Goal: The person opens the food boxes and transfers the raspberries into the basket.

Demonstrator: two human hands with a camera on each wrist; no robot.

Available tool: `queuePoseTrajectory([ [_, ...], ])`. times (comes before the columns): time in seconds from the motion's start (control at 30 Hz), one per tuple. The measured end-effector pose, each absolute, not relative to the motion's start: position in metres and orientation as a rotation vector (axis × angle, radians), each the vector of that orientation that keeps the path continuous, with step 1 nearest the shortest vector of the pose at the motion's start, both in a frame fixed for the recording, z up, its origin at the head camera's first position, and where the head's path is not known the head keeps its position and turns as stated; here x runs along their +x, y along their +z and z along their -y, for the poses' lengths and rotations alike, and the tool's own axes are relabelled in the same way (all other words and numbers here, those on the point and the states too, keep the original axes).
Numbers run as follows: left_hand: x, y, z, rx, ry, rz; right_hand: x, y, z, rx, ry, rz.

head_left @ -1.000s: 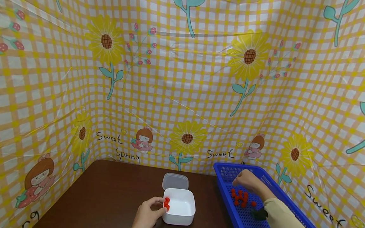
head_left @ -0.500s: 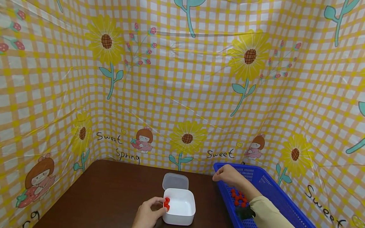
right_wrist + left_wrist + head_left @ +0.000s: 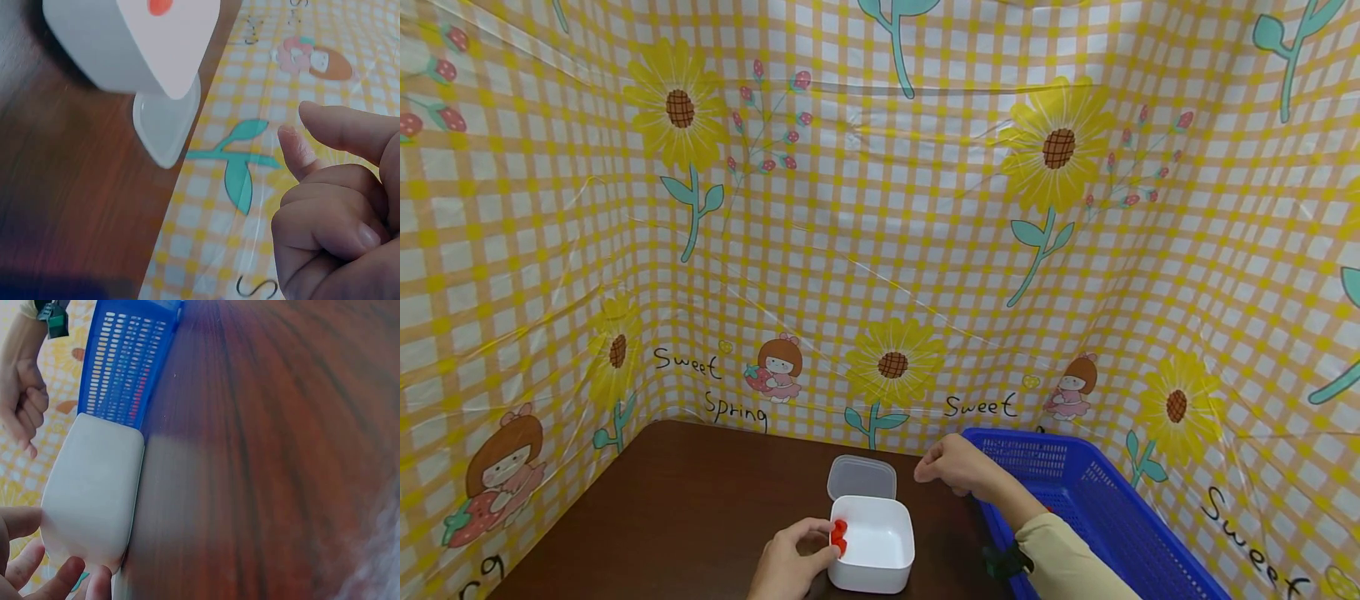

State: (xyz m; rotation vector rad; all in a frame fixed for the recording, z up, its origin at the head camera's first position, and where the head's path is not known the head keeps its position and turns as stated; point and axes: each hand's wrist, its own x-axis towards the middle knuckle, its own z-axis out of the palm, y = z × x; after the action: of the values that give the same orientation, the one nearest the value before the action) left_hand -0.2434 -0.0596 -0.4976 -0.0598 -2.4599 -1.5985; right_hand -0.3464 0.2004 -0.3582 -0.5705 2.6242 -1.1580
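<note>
A square white plastic box (image 3: pixel 886 575) stands on the dark table, and a few small red pieces (image 3: pixel 839 537) lie inside against its left wall. My left hand (image 3: pixel 795 558) holds the box at its left side; in the left wrist view, its fingers (image 3: pixel 67 575) touch the white wall. Between the box and the blue basket, my right hand (image 3: pixel 953 462) is raised above the table. Its thumb and index finger (image 3: pixel 294 153) come close together with a small gap, and the other fingers curl in. Whether something small is tucked behind the fingertips cannot be seen.
A blue perforated basket (image 3: pixel 1078 454) stands at the right; the right forearm now covers most of its red pieces. Directly behind the box lies a translucent lid (image 3: pixel 861 477). Checked sunflower cloth (image 3: pixel 880 208) encloses the brown table (image 3: pixel 715 492) at the back and sides.
My right hand has moved left from over the basket, past its edge, toward the box. The left hand and the box have stayed put.
</note>
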Motion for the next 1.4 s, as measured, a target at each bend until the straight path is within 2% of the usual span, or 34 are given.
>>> queuePoseTrajectory([
  [0.8, -0.245, -0.495, 0.060, -0.027, -1.646, 2.460, -0.346, -0.400, -0.142, -0.565, -1.129, -2.476],
  [1.4, -0.243, -0.495, 0.061, -0.044, -1.625, 2.468, -0.338, -0.433, -0.121, -0.501, -1.204, -2.399],
])
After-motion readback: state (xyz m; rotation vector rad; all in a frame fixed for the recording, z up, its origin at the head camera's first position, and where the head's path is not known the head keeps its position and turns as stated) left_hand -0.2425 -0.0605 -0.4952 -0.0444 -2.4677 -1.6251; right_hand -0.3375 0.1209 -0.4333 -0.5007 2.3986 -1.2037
